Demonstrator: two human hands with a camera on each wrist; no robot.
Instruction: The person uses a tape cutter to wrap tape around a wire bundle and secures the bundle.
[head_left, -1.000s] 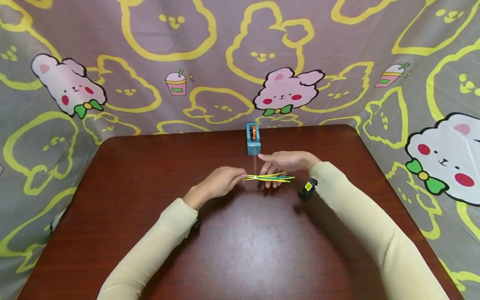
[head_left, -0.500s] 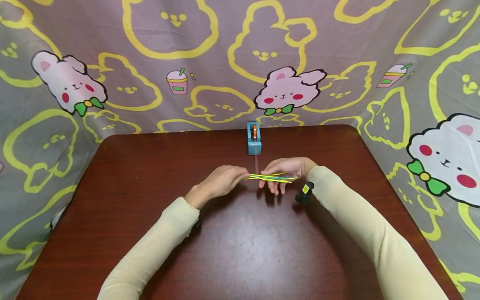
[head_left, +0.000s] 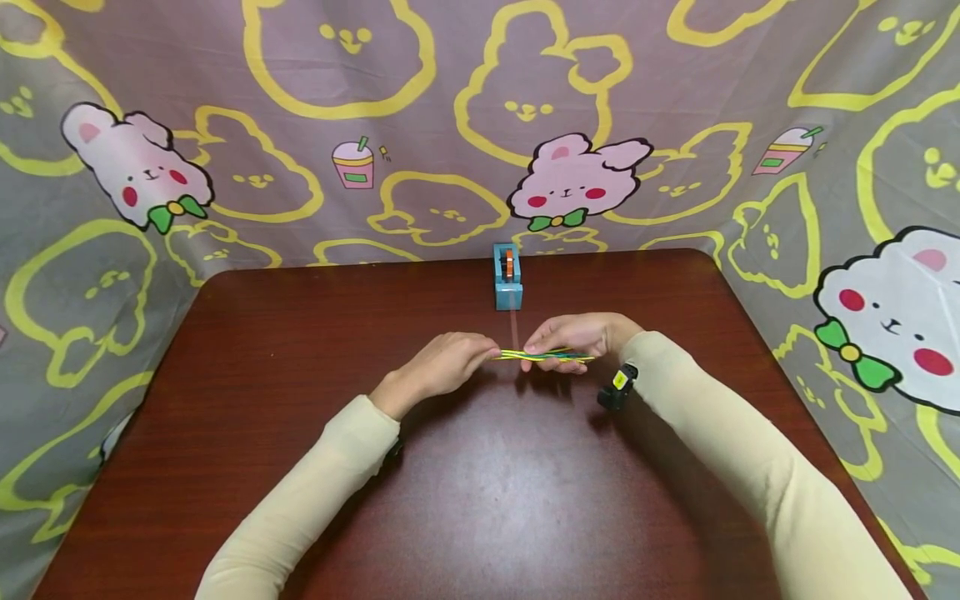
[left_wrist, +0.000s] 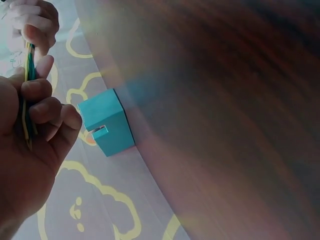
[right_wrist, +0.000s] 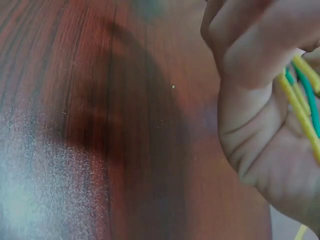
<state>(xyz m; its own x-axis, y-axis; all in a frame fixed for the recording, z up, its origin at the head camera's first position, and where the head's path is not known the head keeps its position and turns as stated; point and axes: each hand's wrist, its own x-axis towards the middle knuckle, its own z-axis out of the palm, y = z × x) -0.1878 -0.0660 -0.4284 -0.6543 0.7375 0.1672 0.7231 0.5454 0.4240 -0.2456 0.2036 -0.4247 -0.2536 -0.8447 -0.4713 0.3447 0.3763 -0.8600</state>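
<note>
A thin bundle of yellow and green wires [head_left: 513, 355] lies level between my two hands, above the table. My left hand [head_left: 446, 362] grips its left end, with fingers curled round the wires in the left wrist view. On the right part, my right hand [head_left: 573, 332] holds the bundle between thumb and fingers; loose wire ends [right_wrist: 300, 102] cross the palm in the right wrist view. From the blue tape dispenser [head_left: 507, 296], a strip of clear tape [head_left: 513, 327] stretches toward me to the bundle, close to the right thumb. Whether it sticks to the wires is hidden.
The dispenser, with an orange-cored roll [head_left: 509, 264], stands at the far edge of the dark brown table [head_left: 337, 317]. Patterned cloth [head_left: 435, 108] hangs behind and at both sides. Each wrist carries a small black camera, the right one [head_left: 618, 387] plainly visible.
My right hand has come down from the tape strip onto the bundle, and its fingers have closed round the wires. The left hand has stayed nearly still.
</note>
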